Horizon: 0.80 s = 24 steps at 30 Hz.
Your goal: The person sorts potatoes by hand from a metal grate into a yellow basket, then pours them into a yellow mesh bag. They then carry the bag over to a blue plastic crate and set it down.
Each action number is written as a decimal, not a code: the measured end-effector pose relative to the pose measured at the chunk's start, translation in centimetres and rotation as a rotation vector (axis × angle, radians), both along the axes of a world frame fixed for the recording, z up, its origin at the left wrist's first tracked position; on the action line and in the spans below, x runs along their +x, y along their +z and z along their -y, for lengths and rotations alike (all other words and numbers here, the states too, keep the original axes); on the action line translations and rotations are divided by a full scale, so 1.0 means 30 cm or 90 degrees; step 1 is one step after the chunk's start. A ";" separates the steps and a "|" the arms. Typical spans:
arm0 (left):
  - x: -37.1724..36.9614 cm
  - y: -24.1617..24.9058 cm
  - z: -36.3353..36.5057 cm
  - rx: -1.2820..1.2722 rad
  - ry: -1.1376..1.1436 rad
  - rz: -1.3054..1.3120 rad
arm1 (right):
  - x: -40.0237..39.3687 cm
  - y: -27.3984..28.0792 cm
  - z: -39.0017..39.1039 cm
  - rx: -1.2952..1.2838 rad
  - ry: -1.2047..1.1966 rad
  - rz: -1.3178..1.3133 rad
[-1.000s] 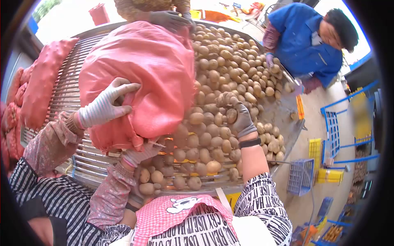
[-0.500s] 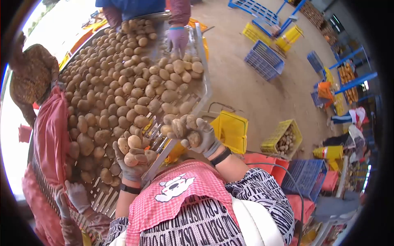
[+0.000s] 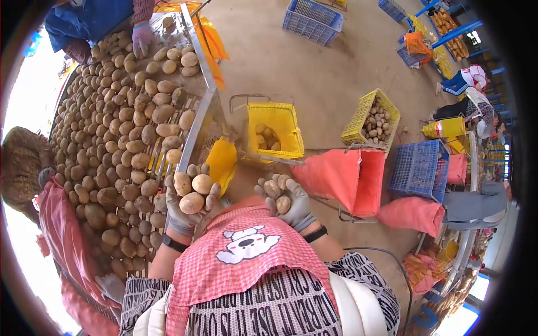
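My left hand point(image 3: 180, 223), gloved in grey, cups several potatoes point(image 3: 192, 203) beside the metal rim point(image 3: 206, 106) of a slatted sorting table. More potatoes point(image 3: 134, 131) cover that table in a wide layer. My right hand point(image 3: 302, 211), gloved likewise, is off the table and has its fingers curled round several smaller potatoes point(image 3: 273, 189). Just beyond my hands stands an open yellow sack point(image 3: 291, 120) with potatoes inside. To the right of it, an open red sack point(image 3: 336, 173) lies close to my right hand.
Across the table, a co-worker's purple-gloved hand point(image 3: 142, 39) is over the potatoes; other people stand at the left. A yellow crate point(image 3: 352, 133) holds potatoes. Blue crates point(image 3: 412, 168) stand at right and at the back point(image 3: 311, 25). A dark cable point(image 3: 386, 253) runs beside me.
My view has turned right, away from the table. My right hand has moved from the table's rim out towards the sacks with its potatoes. My left hand still holds potatoes.
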State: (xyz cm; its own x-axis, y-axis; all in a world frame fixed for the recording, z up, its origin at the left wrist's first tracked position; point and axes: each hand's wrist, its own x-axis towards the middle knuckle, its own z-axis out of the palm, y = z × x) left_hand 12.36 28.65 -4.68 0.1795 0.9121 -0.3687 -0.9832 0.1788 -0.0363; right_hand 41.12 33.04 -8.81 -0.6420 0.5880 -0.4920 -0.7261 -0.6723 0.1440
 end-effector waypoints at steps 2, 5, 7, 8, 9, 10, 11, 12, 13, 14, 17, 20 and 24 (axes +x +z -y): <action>0.058 -0.036 -0.032 -0.026 -0.040 0.074 | 0.073 -0.005 -0.036 -0.011 -0.017 0.020; 0.195 -0.031 -0.148 -0.053 -0.078 0.130 | 0.246 -0.001 -0.093 0.002 -0.037 -0.026; 0.317 -0.059 -0.229 -0.055 -0.112 0.085 | 0.363 -0.015 -0.133 0.043 -0.035 0.004; 0.382 -0.049 -0.270 -0.047 -0.150 0.008 | 0.411 0.003 -0.145 0.013 -0.060 0.050; 0.438 -0.040 -0.306 -0.038 -0.185 -0.072 | 0.459 -0.006 -0.142 0.012 -0.077 0.053; 0.486 -0.042 -0.346 -0.039 -0.249 -0.108 | 0.508 -0.036 -0.133 -0.035 -0.138 0.102; 0.540 -0.041 -0.387 -0.038 -0.264 -0.110 | 0.552 -0.069 -0.127 -0.081 -0.199 0.149; 0.611 -0.030 -0.430 0.028 -0.361 -0.097 | 0.606 -0.094 -0.110 -0.109 -0.227 0.155; 0.687 -0.016 -0.469 0.095 -0.456 -0.081 | 0.662 -0.120 -0.092 -0.109 -0.239 0.152; 0.767 0.015 -0.505 0.038 -0.511 -0.121 | 0.722 -0.158 -0.076 -0.102 -0.287 0.156; 1.025 -0.018 -0.592 0.157 -0.634 -0.123 | 0.904 -0.247 -0.012 -0.028 -0.421 0.189; 1.248 0.045 -0.650 0.104 -0.750 -0.174 | 1.006 -0.269 0.017 -0.048 -0.570 0.256; 1.296 -0.108 -0.681 0.037 -0.793 -0.188 | 0.988 -0.211 -0.051 -0.380 -0.643 0.378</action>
